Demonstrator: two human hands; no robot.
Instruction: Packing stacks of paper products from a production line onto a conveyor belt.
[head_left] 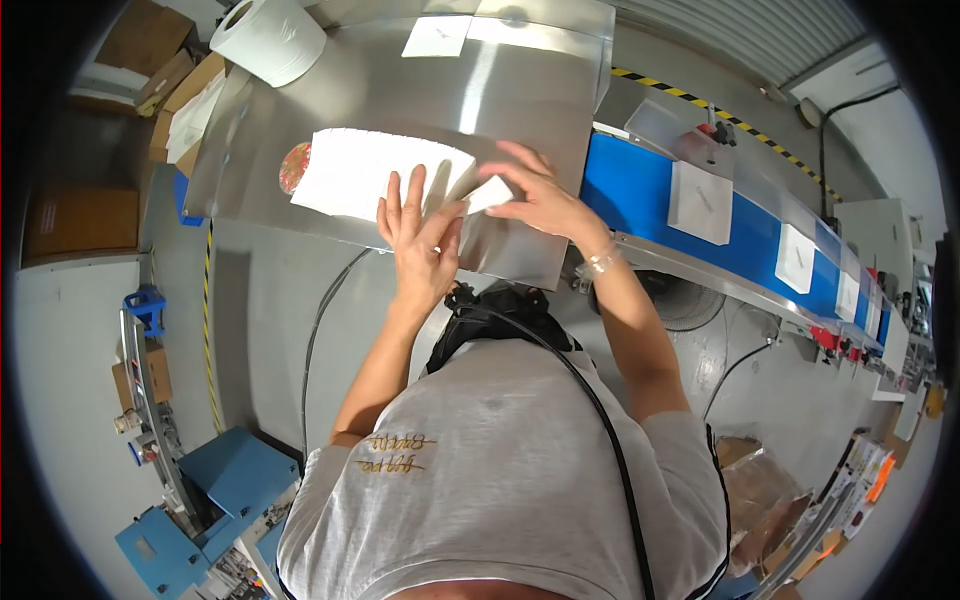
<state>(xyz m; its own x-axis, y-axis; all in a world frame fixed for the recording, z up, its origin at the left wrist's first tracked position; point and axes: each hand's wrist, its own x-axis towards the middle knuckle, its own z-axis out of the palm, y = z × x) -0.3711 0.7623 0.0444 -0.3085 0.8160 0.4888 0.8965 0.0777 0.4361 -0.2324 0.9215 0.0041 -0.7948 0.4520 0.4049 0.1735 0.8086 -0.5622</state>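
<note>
A row of overlapping white flat packets (350,172) lies fanned out on the metal table. My left hand (415,235) rests over the near right part of this row, its fingers stretched out and apart. At the row's right end, a small white packet (489,195) sticks out between my two hands. Around it, my right hand (548,200) has its thumb and fingers spread; the fingertips are slightly blurred. A round red patterned piece (295,168) shows at the row's left end, partly covered by the packets.
Right of the metal table (400,95) runs a blue conveyor belt (625,185) carrying several white packets, the nearest a square packet (700,203). A large white roll (268,42) stands at the far left. Another white packet (436,37) lies at the table's back. Cardboard boxes (185,105) stand left.
</note>
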